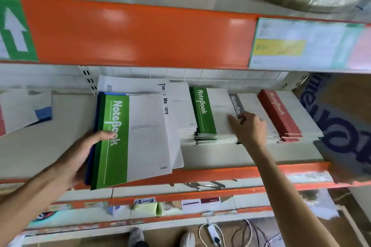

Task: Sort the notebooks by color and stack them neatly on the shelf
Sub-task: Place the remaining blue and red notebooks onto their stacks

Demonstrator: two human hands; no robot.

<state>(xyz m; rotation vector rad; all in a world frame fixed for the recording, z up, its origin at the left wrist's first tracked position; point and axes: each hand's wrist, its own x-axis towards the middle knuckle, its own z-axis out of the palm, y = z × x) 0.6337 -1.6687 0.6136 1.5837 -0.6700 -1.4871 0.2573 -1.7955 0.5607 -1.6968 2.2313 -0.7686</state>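
Note:
My left hand (84, 154) grips a bundle of notebooks by its left edge; a green-spined notebook (132, 138) lies on top, with blue covers under it, and the bundle overhangs the shelf front. Under and behind it lies a white "Time & Memory" notebook (180, 104). To the right stand sorted stacks: a green stack (208, 114), a grey stack (249, 102) and a red stack (281, 114). My right hand (249, 128) rests on the green and grey stacks, fingers loosely bent, index finger stretched left over the green stack's cover.
The shelf board (50, 146) has an orange front rail (220, 172). Loose white and blue notebooks (30, 110) lie at the far left. A cardboard box (345, 132) crowds the right end. An orange beam (130, 34) hangs overhead. Pliers (204, 184) and cables sit on lower levels.

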